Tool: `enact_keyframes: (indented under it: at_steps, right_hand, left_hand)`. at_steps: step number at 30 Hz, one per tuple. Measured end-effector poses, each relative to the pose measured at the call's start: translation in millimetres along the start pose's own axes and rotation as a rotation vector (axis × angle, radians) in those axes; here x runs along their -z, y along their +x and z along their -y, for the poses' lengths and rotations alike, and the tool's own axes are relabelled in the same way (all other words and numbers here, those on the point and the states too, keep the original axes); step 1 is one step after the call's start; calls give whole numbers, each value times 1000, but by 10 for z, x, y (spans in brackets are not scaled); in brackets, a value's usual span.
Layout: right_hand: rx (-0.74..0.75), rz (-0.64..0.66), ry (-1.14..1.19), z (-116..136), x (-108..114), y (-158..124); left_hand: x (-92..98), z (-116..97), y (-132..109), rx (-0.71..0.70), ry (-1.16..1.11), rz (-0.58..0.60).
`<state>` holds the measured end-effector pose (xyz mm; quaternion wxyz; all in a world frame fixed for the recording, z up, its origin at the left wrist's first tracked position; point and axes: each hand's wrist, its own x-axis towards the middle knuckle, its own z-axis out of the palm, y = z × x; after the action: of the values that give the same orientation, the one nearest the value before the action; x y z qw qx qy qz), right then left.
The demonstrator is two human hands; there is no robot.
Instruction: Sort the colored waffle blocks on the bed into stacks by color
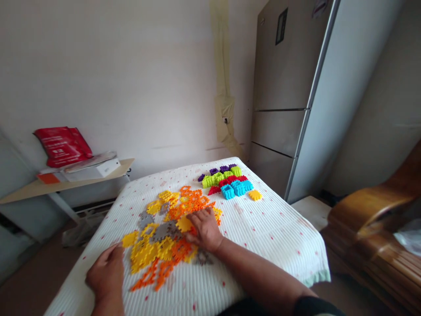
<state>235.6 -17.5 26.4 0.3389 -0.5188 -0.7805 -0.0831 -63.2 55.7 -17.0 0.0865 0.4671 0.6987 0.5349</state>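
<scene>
Yellow, orange and grey interlocking tiles with toothed edges lie in a loose pile on the cloth-covered table. My left hand is at the pile's left side, fingers closed, with a yellow tile at the fingertips. Over the pile's right part, my right hand has its fingers and thumb at the edge of another yellow tile. The undersides of its fingers are partly hidden. Around it lie orange tiles and a grey tile.
Sorted rows stand at the back right: purple, green, red and blue tiles. A single yellow tile lies beside the blue ones. A fridge, a side shelf and a wooden chair surround the table.
</scene>
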Motion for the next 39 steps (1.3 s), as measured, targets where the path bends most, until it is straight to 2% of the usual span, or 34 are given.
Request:
enact_keyframes:
  at_steps: [3,6,10,13,17,21,28,35,37,39]
  right_hand:
    - [-80,-154,-27,-446,287,-143]
    - [-316,-296,-175,-1050,620,-339]
    - [-569,-272,-369,-1757,941,-592]
    - [-666,-186,-414,-1998,1019,-698]
    - [-743,-90,-399,-2012,998,-702]
    - [-785,-13,-399,-1968,988,-676]
    - [-800,-5,-408,-1968,1007,-694]
    - [-799,35,-423,-1933,1018,-677]
    - [-802,57,-428,-1916,1026,-679]
    - [-817,79,-434,-1919,1021,-693]
  left_hand:
    - [32,-139,-17,174,-32,0]
    - [41,-223,-25,267,-42,-3]
    - [37,-243,-23,283,-68,-2]
    - [57,-278,-25,324,-32,-1]
    - [93,-306,-65,277,-11,-3]
    - [67,-232,-116,232,-52,-18]
    - [-9,-180,-125,305,-168,-37]
    - [-28,-39,-6,239,-71,-24]
    - [-25,-39,-3,238,-89,-25]
    - [-14,-68,-29,150,-178,4]
